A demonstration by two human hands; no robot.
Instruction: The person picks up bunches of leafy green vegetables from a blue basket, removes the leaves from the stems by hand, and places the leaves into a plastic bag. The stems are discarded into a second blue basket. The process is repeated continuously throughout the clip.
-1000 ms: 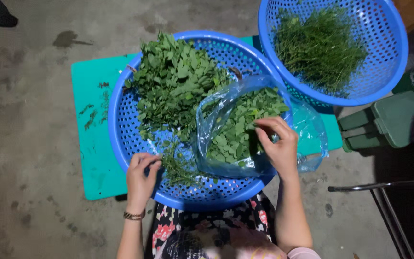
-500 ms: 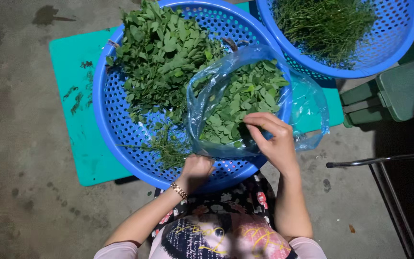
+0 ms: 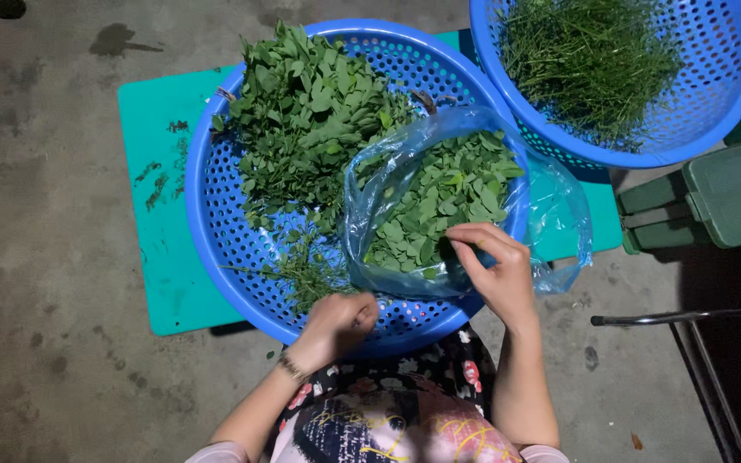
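Observation:
A blue perforated basket (image 3: pixel 216 214) rests on a teal board (image 3: pixel 152 249) and holds a heap of leafy green sprigs (image 3: pixel 302 120). A clear blue plastic bag (image 3: pixel 388 184) full of plucked leaves (image 3: pixel 439 201) lies in the basket's right half. My right hand (image 3: pixel 490 266) pinches at the bag's near edge among the leaves. My left hand (image 3: pixel 336 321) is curled at the basket's near rim, close to some thin bare stems (image 3: pixel 302 270); whether it holds any I cannot tell.
A second blue basket (image 3: pixel 722 111) with fine green stems (image 3: pixel 593 60) stands at the top right. A green plastic stool (image 3: pixel 713 197) and a thin metal rod (image 3: pixel 688 317) lie to the right. Concrete floor surrounds the board.
My left hand has moved along the near rim from the left toward the middle. My right hand stays at the bag's edge. The view has shifted slightly.

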